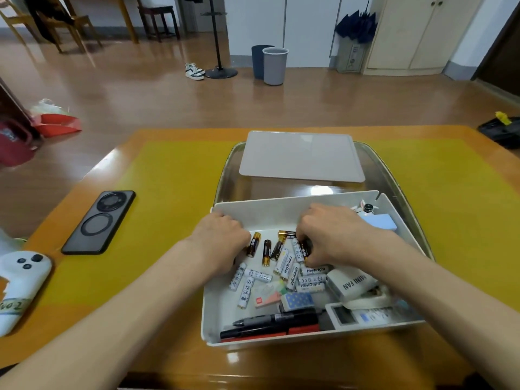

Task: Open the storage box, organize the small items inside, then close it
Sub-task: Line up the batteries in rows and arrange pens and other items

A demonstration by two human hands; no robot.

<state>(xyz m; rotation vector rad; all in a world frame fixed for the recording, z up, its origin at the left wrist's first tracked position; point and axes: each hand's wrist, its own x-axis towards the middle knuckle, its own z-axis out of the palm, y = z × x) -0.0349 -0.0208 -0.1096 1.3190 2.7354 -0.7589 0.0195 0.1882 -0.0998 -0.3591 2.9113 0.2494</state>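
White storage box [292,209] holding loose batteries [266,252]: right hand [332,232] fingers are pinching one, left hand [222,240] curling beside them.

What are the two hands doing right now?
Left hand: fingers curled down among the batteries; grip cannot be told.
Right hand: pinching a black-and-gold cylindrical battery.

On the desk [168,175], the storage box [208,319] stands right of the phone [98,222], its lid [301,157] lying behind it. Batteries [284,260] lie mid-box, markers [270,323] along the near wall, the mini fan [351,282] to the right.
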